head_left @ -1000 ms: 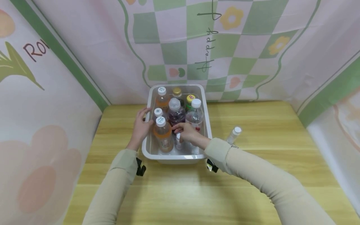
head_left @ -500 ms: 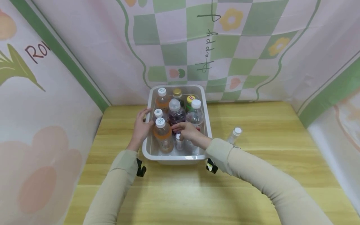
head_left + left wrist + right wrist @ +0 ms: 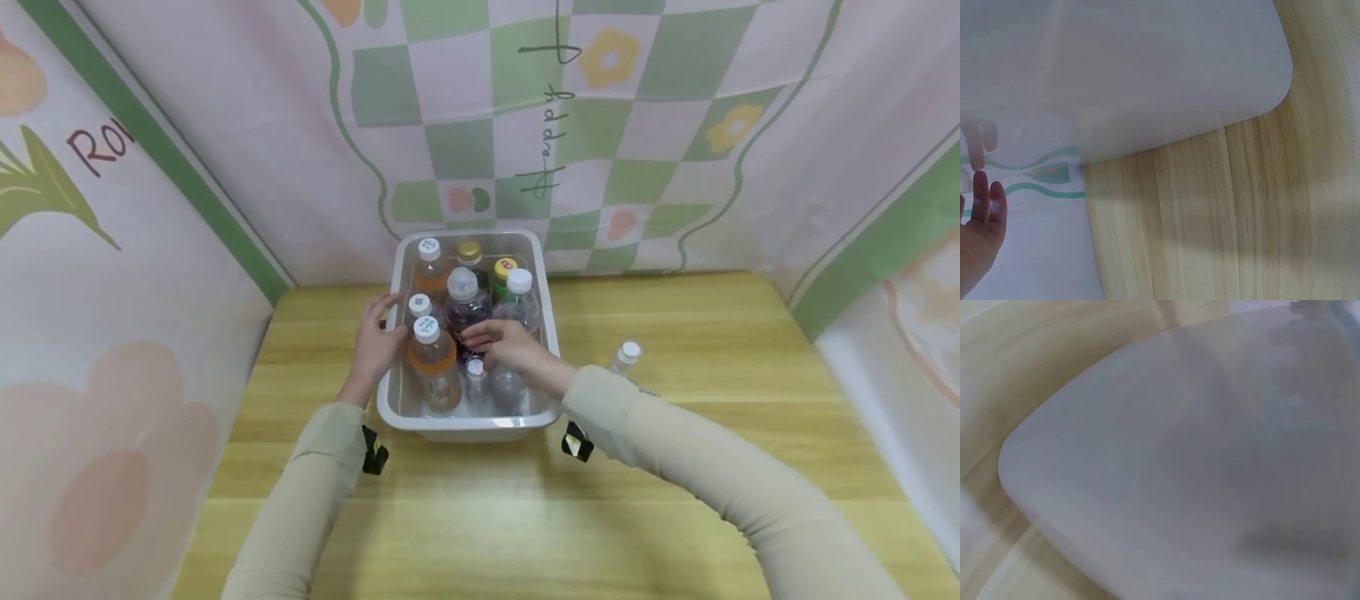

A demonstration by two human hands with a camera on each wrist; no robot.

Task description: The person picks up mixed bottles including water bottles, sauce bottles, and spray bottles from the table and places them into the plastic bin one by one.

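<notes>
A whitish plastic tub (image 3: 457,423) holds several bottles standing upright. My left hand (image 3: 377,343) rests against the tub's left side, thumb at the rim, beside a white-capped bottle of orange drink (image 3: 438,375). Straight fingers (image 3: 982,197) touch the outer wall in the left wrist view. My right hand (image 3: 517,348) hovers over the tub's front right, fingers loosely bent and holding nothing. Just below its fingertips stands a small clear bottle (image 3: 476,385) with a white cap. The right wrist view shows mostly the tub's wall (image 3: 1135,462); the hand's shape is blurred there.
In the tub also stand a dark purple bottle (image 3: 463,310), a yellow-capped bottle (image 3: 505,271), a gold-capped bottle (image 3: 469,252) and a white-capped clear bottle (image 3: 519,300). Another small white-capped bottle (image 3: 625,357) is on the wooden table (image 3: 690,342) to the right.
My right hand has let go of the small clear bottle and lifted slightly up and right. The bottle stays upright in the tub. My left hand keeps its place.
</notes>
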